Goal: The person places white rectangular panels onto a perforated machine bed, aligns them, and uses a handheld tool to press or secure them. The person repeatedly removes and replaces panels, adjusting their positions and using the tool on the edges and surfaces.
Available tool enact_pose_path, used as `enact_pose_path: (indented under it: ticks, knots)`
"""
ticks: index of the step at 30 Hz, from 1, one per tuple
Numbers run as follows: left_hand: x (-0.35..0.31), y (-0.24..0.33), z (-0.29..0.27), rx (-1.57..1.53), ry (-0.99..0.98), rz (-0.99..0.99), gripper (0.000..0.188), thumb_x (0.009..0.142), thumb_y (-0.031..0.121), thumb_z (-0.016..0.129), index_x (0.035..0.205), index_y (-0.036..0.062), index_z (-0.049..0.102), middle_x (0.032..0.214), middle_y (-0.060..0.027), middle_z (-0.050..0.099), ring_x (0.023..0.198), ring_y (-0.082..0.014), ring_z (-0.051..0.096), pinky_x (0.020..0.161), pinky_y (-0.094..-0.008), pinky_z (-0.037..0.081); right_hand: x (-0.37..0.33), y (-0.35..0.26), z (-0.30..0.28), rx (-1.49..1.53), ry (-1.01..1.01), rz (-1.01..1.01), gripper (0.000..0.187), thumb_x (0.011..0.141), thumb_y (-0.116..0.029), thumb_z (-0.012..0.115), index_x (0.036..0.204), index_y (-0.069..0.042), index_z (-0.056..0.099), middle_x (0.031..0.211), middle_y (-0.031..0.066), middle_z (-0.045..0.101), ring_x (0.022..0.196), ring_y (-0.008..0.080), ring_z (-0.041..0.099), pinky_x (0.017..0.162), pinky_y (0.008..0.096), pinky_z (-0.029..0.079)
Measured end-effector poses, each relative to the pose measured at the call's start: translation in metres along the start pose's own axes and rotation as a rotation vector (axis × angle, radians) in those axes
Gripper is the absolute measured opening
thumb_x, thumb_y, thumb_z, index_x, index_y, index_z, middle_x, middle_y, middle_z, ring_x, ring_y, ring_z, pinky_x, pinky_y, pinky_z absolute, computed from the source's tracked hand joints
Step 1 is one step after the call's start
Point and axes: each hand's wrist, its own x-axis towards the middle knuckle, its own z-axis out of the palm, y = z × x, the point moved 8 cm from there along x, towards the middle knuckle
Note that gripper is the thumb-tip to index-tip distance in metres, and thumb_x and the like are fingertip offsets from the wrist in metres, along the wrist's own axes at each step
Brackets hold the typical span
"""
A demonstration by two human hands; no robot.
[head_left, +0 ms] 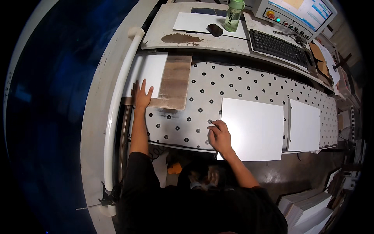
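Note:
My left hand (pixel 142 96) lies with its fingers spread on the near edge of a white panel (pixel 151 70). That panel rests partly on a brown, worn board (pixel 175 84) at the left end of the dotted table (pixel 198 111). My right hand (pixel 219 137) is over the table at the left edge of a larger white panel (pixel 253 128). Its fingers are loosely bent, the thumb apart from them, and I see nothing between them. Further right, a second loose white panel (pixel 304 124) lies on the table, with small dark holes along its edges.
A white rail (pixel 119 101) runs along the left. Beyond the table, a shelf carries a green bottle (pixel 234 16), a dark hexagonal object (pixel 214 30) and a black keyboard (pixel 278 47) below a control screen (pixel 304 11). White boards (pixel 307 208) are stacked on the floor at lower right.

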Motion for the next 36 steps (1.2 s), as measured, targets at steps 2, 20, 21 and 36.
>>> enact_pose_path:
  ticks: [2, 20, 21, 36]
  knots:
    - [0.004, -0.017, -0.001, 0.009, 0.001, -0.006, 0.072, 0.1, 0.061, 0.051, 0.159, 0.0227, 0.036, 0.166, -0.0223, 0.023, 0.155, -0.041, 0.016, 0.122, -0.0592, 0.011, 0.0, -0.001, 0.0, -0.009, -0.011, -0.007, 0.014, 0.084, -0.005, 0.067, 0.096, -0.005, 0.074, 0.115, 0.0146, 0.064, 0.118, 0.0376, 0.059, 0.095, 0.0443, 0.054]
    - [-0.059, -0.06, 0.001, 0.056, 0.17, -0.739, 0.104, 0.085, 0.077, 0.057, 0.16, 0.0092, 0.03, 0.155, -0.0466, 0.022, 0.147, -0.0619, 0.014, 0.121, -0.0642, 0.009, 0.096, -0.01, 0.08, -0.142, -0.249, -0.096, 0.086, 0.081, -0.03, 0.082, 0.153, -0.01, 0.04, 0.153, 0.031, 0.035, 0.146, 0.048, 0.028, 0.12, 0.06, 0.022]
    - [-0.059, -0.055, -0.002, 0.065, 0.122, -0.79, 0.106, 0.085, 0.078, 0.056, 0.161, 0.0095, 0.03, 0.155, -0.0467, 0.021, 0.147, -0.0618, 0.014, 0.121, -0.0641, 0.009, 0.109, -0.007, 0.087, -0.133, -0.267, -0.106, 0.087, 0.081, -0.031, 0.082, 0.154, -0.01, 0.039, 0.154, 0.0312, 0.035, 0.147, 0.0481, 0.027, 0.121, 0.06, 0.021]
    - [-0.065, -0.057, -0.001, -0.118, 0.218, -0.599, 0.098, 0.09, 0.073, 0.057, 0.156, 0.0034, 0.039, 0.154, -0.0304, 0.042, 0.151, -0.0542, 0.014, 0.123, -0.0539, 0.016, 0.128, -0.005, 0.127, -0.227, -0.283, -0.434, 0.075, 0.089, -0.051, 0.068, 0.148, -0.01, 0.047, 0.147, 0.0297, 0.045, 0.142, 0.0453, 0.038, 0.116, 0.0654, 0.026]
